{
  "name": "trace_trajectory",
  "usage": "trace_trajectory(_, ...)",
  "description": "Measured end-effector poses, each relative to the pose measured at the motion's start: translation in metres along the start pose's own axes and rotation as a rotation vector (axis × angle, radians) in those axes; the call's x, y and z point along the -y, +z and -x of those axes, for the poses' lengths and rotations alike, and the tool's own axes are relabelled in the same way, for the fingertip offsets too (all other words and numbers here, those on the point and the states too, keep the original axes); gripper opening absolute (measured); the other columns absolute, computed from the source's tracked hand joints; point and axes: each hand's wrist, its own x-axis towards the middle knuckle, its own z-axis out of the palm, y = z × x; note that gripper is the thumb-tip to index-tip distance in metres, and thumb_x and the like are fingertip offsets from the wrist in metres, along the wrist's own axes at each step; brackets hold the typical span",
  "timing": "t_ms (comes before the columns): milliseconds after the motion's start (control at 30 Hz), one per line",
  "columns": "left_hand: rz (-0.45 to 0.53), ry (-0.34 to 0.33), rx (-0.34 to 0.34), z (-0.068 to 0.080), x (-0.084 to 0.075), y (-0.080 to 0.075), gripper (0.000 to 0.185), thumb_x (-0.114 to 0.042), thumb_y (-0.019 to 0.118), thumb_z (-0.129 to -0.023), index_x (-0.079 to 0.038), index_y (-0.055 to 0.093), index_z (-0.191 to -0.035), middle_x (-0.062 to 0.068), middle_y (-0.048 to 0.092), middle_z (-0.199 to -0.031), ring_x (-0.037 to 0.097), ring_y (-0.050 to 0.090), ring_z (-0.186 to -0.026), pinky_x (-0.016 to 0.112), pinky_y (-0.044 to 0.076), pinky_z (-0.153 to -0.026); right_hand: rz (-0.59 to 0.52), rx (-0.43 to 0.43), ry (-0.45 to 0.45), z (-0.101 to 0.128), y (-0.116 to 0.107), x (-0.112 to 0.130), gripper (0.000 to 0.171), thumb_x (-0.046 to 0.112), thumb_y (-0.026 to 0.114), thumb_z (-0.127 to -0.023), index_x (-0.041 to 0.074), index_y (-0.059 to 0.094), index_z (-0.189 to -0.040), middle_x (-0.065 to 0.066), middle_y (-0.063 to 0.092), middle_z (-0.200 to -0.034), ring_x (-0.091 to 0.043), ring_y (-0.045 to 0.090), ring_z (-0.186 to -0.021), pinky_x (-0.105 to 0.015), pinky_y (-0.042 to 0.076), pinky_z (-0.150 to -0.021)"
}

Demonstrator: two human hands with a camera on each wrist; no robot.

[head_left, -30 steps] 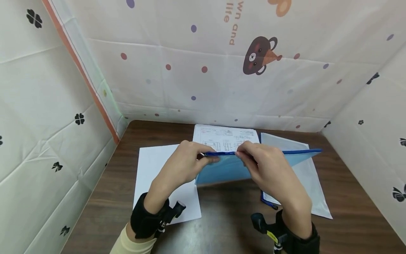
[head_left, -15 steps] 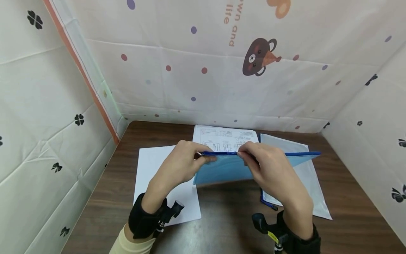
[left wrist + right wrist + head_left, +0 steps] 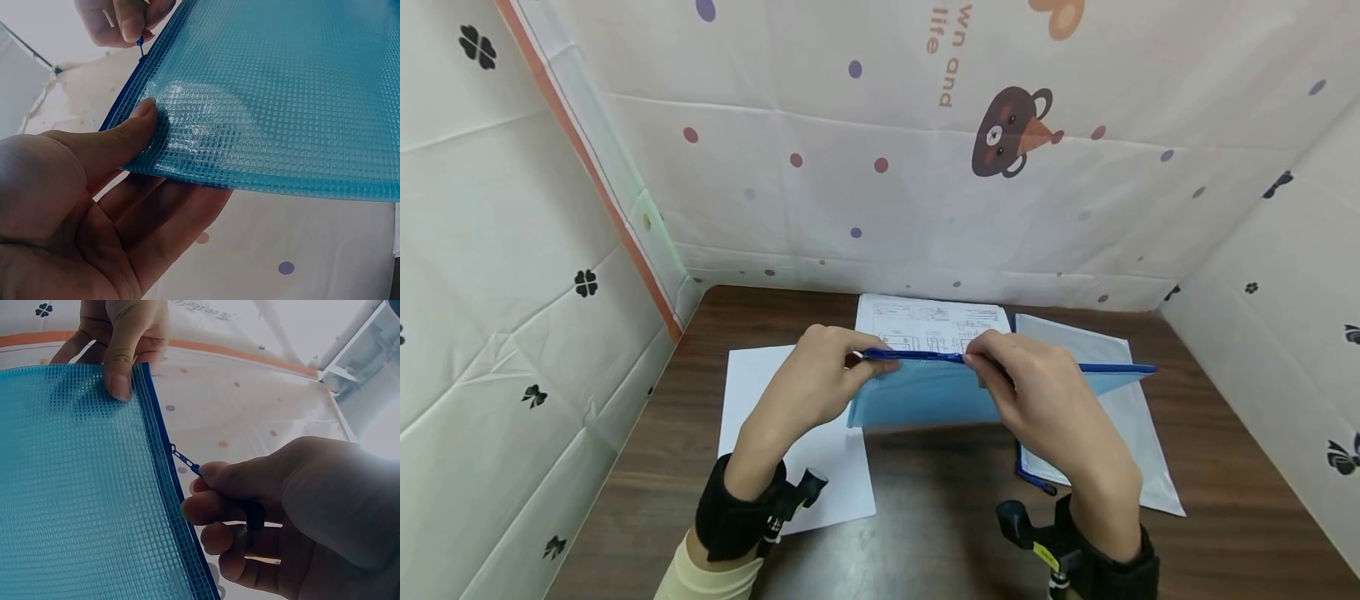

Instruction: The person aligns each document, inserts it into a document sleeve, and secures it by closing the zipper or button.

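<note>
A person holds a blue mesh zipper pouch (image 3: 940,396) in the air above the middle of the brown table (image 3: 940,533), its dark blue zipper edge uppermost. The left hand (image 3: 816,387) pinches the pouch's left end just under the zipper, thumb on the near face and fingers behind. The right hand (image 3: 1037,400) pinches the small zipper pull (image 3: 185,459) between thumb and forefinger. Judging by the woven, glossy plastic, the pouch is probably light, limp and a little slick, so it likely sags unless held at a corner and by the stiffer zipper band; the pull is tiny and suits only a fingertip pinch. On the table lie a white sheet (image 3: 760,417) toward the left edge, a printed sheet (image 3: 925,321) at the far edge, and a clear sleeve (image 3: 1120,417) toward the right edge. The head view alone shows these papers and where the pouch hangs; the left wrist view shows the thumb (image 3: 119,140) pressing the mesh; the right wrist view shows the pull's thin link, hidden from the head camera.
</note>
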Motion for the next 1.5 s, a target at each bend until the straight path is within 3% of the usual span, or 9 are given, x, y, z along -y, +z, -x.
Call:
trace_trajectory(533, 0.006, -0.001, -0.027, 0.000, 0.003, -0.002, 0.017, -0.018, 0.078, -0.099, -0.014, 0.084, -0.115, 0.002, 0.079, -0.108, 0.017, 0.064, -0.081, 0.032, 0.050, -0.062, 0.017, -0.006, 0.046, 0.003, -0.007, -0.004, 0.013, -0.002, 0.075, -0.096, 0.008, 0.072, -0.104, 0.006, 0.058, -0.075, -0.006, 0.046, -0.061, -0.024, 0.040, -0.053)
trace_trajectory(867, 0.006, -0.016, -0.038, 0.002, 0.008, -0.005, 0.017, -0.019, 0.079, -0.099, -0.012, 0.084, -0.114, 0.001, 0.079, -0.104, 0.018, 0.064, -0.081, 0.033, 0.053, -0.067, 0.022, -0.001, 0.065, 0.005, -0.006, -0.005, 0.013, -0.002, 0.075, -0.096, 0.007, 0.072, -0.104, 0.001, 0.066, -0.080, -0.006, 0.048, -0.061, -0.024, 0.043, -0.053)
trace_trajectory(1233, 0.017, -0.023, -0.041, 0.002, 0.012, -0.007, 0.016, -0.018, 0.077, -0.100, -0.013, 0.084, -0.113, 0.000, 0.079, -0.101, 0.017, 0.063, -0.080, 0.034, 0.053, -0.069, 0.021, -0.007, 0.061, 0.004, -0.006, -0.010, 0.010, -0.002, 0.073, -0.097, 0.006, 0.070, -0.103, 0.003, 0.061, -0.076, -0.009, 0.049, -0.063, -0.025, 0.043, -0.055)
trace_trajectory(1500, -0.001, -0.030, -0.052, 0.001, 0.014, -0.010, 0.022, -0.020, 0.078, -0.099, -0.011, 0.082, -0.119, 0.005, 0.079, -0.111, 0.022, 0.065, -0.087, 0.037, 0.058, -0.075, 0.042, -0.041, 0.041, 0.006, -0.009, -0.017, 0.014, -0.005, 0.072, -0.096, 0.008, 0.069, -0.101, 0.003, 0.063, -0.077, -0.009, 0.050, -0.063, -0.026, 0.042, -0.055)
